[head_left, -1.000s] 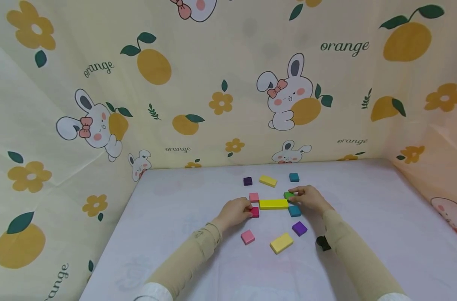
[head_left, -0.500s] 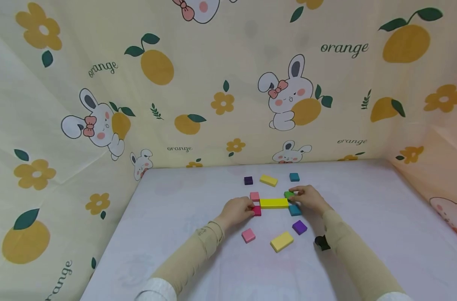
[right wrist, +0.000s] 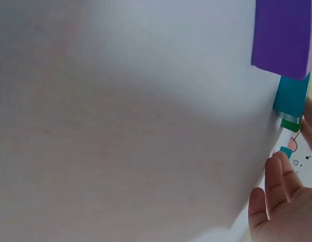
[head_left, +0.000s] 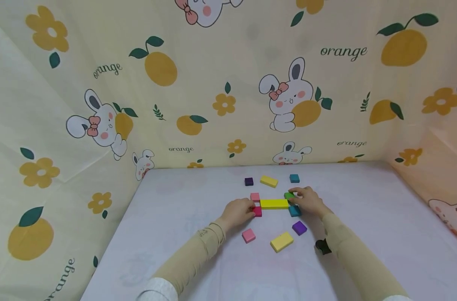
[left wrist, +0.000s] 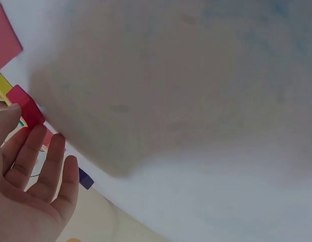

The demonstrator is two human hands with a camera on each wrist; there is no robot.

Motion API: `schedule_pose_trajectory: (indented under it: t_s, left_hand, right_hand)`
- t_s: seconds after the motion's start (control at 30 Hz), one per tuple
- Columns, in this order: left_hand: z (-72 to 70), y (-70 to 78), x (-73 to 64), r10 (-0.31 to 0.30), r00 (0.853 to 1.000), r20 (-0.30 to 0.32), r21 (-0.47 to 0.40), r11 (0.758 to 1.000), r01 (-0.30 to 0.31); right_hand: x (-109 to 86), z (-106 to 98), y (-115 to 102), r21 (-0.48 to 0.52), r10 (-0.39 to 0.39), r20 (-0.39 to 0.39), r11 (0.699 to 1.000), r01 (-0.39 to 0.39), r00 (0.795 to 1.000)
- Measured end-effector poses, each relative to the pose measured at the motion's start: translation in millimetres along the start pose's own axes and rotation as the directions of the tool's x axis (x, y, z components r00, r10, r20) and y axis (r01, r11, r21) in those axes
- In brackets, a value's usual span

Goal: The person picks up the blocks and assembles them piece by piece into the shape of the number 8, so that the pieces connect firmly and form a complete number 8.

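Note:
My left hand [head_left: 237, 212] pinches a red block [head_left: 257, 212] between thumb and fingers, at the near left end of a long yellow block [head_left: 274, 204]. In the left wrist view, the thumb and index finger lie at the sides of the red block [left wrist: 26, 106]. A pink block [head_left: 255, 197] sits just beyond it, at the far left end of the yellow one. At the right end, my right hand [head_left: 308, 201] pinches a green block [head_left: 288, 195], partly covered by the fingers. A teal block [head_left: 294, 211] lies below that hand, near the same end.
Farther back lie a dark purple block [head_left: 248, 182], a pale yellow block [head_left: 269, 181] and another teal block [head_left: 294, 178]. Nearer are a pink block [head_left: 248, 235], a pale yellow block [head_left: 282, 242], a purple block [head_left: 299, 228] and a black object [head_left: 323, 246] beside the right sleeve.
My left hand has slid the red block slightly right, closer to the long yellow block. The right hand stays at the green block. The head view has shifted a little.

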State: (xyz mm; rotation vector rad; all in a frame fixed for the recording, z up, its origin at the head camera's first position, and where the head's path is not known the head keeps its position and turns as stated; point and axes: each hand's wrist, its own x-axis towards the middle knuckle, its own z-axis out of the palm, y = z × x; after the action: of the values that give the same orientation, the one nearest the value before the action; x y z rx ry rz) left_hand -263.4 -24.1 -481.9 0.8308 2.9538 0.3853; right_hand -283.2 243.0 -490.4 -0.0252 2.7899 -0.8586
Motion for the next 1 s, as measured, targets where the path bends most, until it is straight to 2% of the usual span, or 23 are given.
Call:
schedule_pose_trajectory:
  t_s: [0.27, 0.47, 0.6, 0.7, 0.8, 1.0]
  left_hand:
    - [2.7, -0.1, -2.6, -0.008, 1.0, 0.01, -0.039, 0.999, 0.009]
    - [3.1, -1.1, -3.1, -0.014, 1.0, -0.003, -0.046, 0.999, 0.014]
    - [2.6, -0.8, -4.2, -0.014, 1.0, -0.01, -0.041, 0.999, 0.013]
    - [2.8, -0.3, -4.5, -0.014, 1.0, -0.011, -0.035, 0.999, 0.014]
    - [2.9, 0.4, -4.3, -0.02, 1.0, -0.007, -0.03, 0.999, 0.02]
    - [4.0, 0.8, -4.1, -0.027, 1.0, -0.014, -0.018, 0.999, 0.027]
  right_hand:
    - [-6.3, 1.7, 3.1, 0.038, 0.005, 0.019, 0.999, -0.005, 1.0]
    - [-20.7, -5.2, 9.1, 0.037, -0.037, 0.017, 0.999, 0.036, 0.999]
    - [-35.6, -15.2, 10.7, 0.043, -0.093, 0.007, 0.995, 0.092, 0.996]
    - [-45.8, -19.7, 12.8, 0.047, -0.162, 0.013, 0.986, 0.161, 0.987]
    - [-54.3, -20.9, 16.1, 0.053, -0.224, 0.066, 0.974, 0.22, 0.972]
    - [-66.4, -15.1, 20.9, 0.057, -0.279, 0.17, 0.96, 0.273, 0.945]
